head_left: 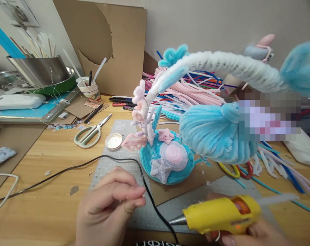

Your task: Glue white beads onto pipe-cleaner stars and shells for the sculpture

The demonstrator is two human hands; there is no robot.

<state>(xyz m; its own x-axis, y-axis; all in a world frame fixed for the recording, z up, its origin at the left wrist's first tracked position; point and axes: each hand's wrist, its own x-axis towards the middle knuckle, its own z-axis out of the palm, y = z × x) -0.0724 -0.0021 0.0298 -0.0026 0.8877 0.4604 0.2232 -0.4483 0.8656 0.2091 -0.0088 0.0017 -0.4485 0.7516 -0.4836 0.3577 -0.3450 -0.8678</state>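
My right hand grips a yellow hot glue gun, its metal nozzle pointing left and a clear glue stick out of its back. To its left, my left hand is closed in a pinch; a tiny pale speck shows at the fingertips, too small to name. Behind the hands stands a pipe-cleaner piece: a round blue base with a pink spiral disc, a pink starfish and a lilac starfish. From it a white arch curves right, above a blue fluffy shell shape.
A black cord crosses the table and the grey cutting mat. Scissors and a small dish of white bits lie left of the base. Bundled pipe cleaners, a paper cup and cardboard are behind.
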